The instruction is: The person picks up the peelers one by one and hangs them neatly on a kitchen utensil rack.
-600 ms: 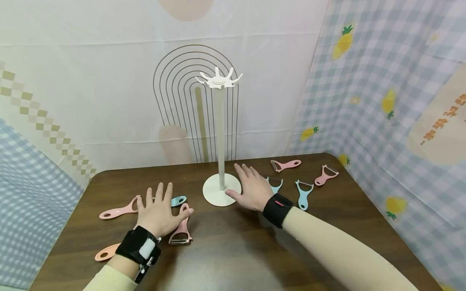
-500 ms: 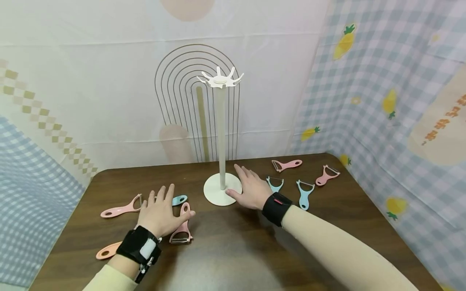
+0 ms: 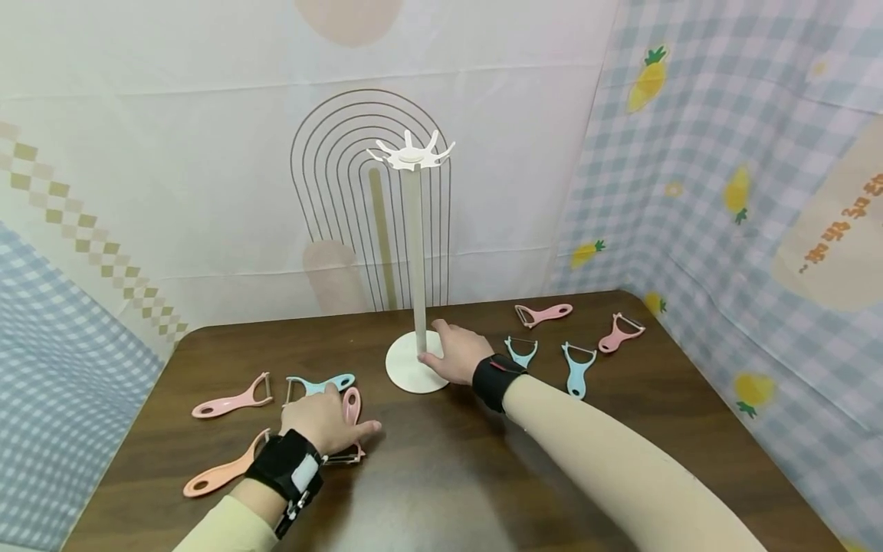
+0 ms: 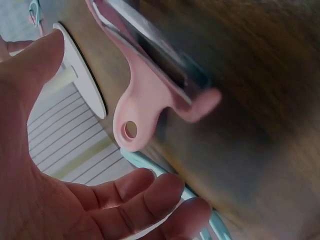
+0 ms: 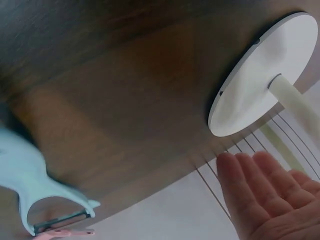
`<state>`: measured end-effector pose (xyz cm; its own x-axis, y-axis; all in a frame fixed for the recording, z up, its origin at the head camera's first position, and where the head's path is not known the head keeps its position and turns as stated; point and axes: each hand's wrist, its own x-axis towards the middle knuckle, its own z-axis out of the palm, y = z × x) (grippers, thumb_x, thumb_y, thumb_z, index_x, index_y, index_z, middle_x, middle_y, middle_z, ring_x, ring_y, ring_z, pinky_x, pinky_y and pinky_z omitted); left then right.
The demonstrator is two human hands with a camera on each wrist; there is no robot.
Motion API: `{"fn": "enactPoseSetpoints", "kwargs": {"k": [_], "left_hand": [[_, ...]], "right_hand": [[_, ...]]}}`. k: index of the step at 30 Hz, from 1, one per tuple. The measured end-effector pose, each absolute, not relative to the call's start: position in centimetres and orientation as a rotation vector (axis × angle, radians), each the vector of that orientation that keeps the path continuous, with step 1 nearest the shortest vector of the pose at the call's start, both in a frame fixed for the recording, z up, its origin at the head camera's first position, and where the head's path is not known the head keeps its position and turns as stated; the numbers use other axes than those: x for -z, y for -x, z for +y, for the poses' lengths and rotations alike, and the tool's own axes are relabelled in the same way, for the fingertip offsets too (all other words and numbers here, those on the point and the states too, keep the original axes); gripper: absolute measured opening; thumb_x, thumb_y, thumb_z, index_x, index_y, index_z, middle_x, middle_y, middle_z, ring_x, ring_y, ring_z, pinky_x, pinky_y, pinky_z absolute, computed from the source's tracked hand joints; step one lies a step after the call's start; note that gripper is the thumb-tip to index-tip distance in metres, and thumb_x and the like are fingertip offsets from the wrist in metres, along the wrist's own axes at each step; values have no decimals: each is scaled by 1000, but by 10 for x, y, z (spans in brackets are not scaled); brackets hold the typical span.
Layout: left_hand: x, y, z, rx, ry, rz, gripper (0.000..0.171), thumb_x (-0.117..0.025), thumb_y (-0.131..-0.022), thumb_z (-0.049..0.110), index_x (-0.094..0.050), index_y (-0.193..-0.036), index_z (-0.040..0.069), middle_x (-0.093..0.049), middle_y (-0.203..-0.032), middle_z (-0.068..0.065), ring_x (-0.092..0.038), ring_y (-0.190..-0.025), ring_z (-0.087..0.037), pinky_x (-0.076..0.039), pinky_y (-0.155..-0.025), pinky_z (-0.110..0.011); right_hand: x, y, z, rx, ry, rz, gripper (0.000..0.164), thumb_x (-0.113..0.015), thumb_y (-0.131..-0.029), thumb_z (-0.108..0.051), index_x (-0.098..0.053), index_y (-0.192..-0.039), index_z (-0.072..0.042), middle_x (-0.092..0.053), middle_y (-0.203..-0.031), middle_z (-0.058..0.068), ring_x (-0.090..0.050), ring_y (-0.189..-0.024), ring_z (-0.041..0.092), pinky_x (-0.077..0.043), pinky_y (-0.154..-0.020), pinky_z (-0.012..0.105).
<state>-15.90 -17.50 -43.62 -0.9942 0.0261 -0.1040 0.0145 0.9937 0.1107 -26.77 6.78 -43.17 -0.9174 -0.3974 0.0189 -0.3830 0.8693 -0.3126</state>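
Directly behind stand (image 3: 417,261), printed cloth (image 3: 331,176)

1. White stand (image 3: 416,253): upright; slim post on a round disc base; pronged crown on top.
2. Pink peeler (image 4: 147,92): lies about half past seven from the stand; holed handle end toward twelve; metal blade toward six.
3. Light-blue peeler (image 3: 315,387): lies between eight and nine from the stand; handle end toward three, just beside the pink handle; blade toward nine.
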Motion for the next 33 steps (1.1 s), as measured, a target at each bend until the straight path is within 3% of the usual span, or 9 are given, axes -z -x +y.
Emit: {"fn": "enactPoseSetpoints", "kwargs": {"k": [8,12,16,20,25,33], "left_hand": [[442,163,-172,-108,-55,2967,92,-68,-69,73,-56,-110,-9,-62,-76,-14,-64,-71,-32,-49,-58,-50],[442,163,-172,-99,-81,2957,75,-73,-70,61,-59,-105,-4,-63,-79,-11,-62,-70,-29,-48,-55,-48],[441,164,-171,-77,-116,2958,65,-74,-69,56,-61,-99,-1,-65,-82,-11,-61,-71,-27,-47,-56,-47],[441,165,-171,-64,-109,2945,52,-75,-69,55,-60,-83,7,-63,-75,-7,-59,-66,-24,-46,-53,-45],[441,164,-172,-109,-81,2930,41,-74,-70,50,-55,-61,16,-59,-65,-1,-57,-61,-20,-46,-52,-43],[436,161,-172,-128,-91,2918,35,-73,-73,42,-56,-53,19,-55,-55,3,-55,-55,-16,-45,-50,-41]], "right_hand": [[437,274,62,579,623,2921,61,-61,-91,-51,-50,-133,-8,-66,-113,11,-63,-100,22,-51,-79,38],[433,273,60,652,630,2850,57,-61,-94,-45,-50,-133,-4,-66,-113,13,-63,-100,23,-51,-81,37],[430,273,59,749,643,2768,45,-60,-96,-35,-52,-127,-3,-67,-103,12,-64,-90,21,-50,-75,33],[435,277,57,789,652,2730,37,-61,-97,-29,-54,-121,-2,-65,-92,6,-61,-79,15,-49,-67,28],[445,285,54,818,638,2738,32,-61,-97,-24,-56,-119,-1,-64,-89,5,-60,-79,15,-48,-69,29],[449,287,56,828,627,2739,35,-62,-96,-29,-56,-121,-4,-62,-86,3,-59,-78,15,-48,-68,29]]}}
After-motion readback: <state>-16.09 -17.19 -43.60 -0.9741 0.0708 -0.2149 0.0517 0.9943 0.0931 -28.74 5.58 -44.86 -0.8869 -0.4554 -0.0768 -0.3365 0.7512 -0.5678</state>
